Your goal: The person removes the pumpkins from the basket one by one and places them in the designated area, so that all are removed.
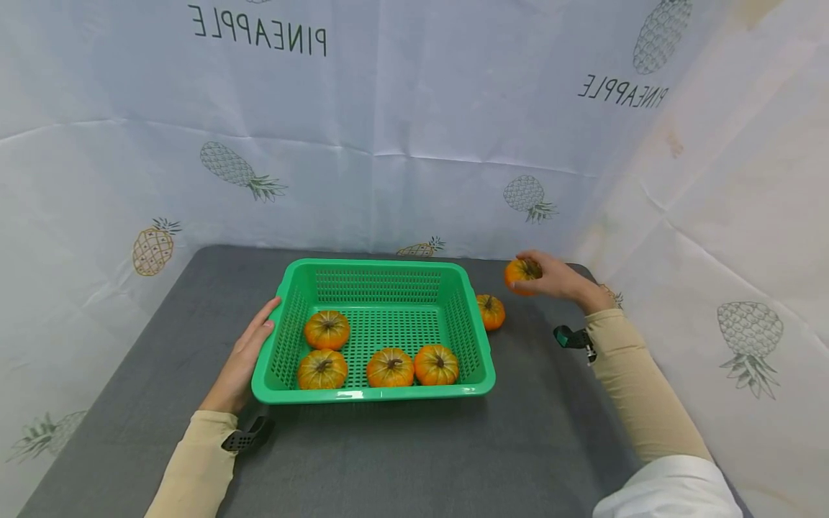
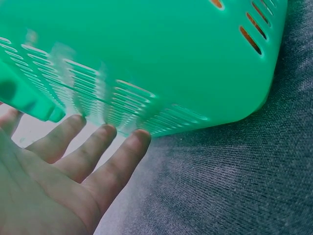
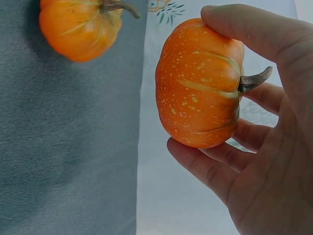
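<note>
Right hand [image 1: 553,275]: thumb and fingers curved round one pumpkin, spread to its width; grip looks secure.
Held pumpkin [image 3: 199,85]: between thumb and fingers, stem toward palm; looks lifted off table; between 2 and 3 o'clock from basket centre, head view (same clock throughout).
Left hand [image 1: 242,356]: near 9 o'clock; fingers apart, nearly straight, at basket's outer side; grips nothing; exact fingertip contact hard to confirm.
Green basket [image 1: 373,395]: flat on table, slotted walls, rim all round.
Pumpkins inside: four. 9 o'clock pumpkin [image 1: 327,330], 8 o'clock pumpkin [image 1: 322,370], 5 o'clock pumpkin [image 1: 390,367], 4 o'clock pumpkin [image 1: 436,365]; 12 o'clock part of basket floor bare.
Loose pumpkin [image 1: 491,312]: on table, 3 o'clock, just beside basket wall; rim hides part, touching or not can't tell.
Pumpkin tally: six visible, four in, two out. Judged partway, over half of them in basket; left over: held one not set down, loose one not picked up.
Grey table [image 1: 401,460]: under everything, runs toward 6 o'clock.
Pineapple curtain [image 1: 440,93]: behind, at 12 o'clock, round both sides.
</note>
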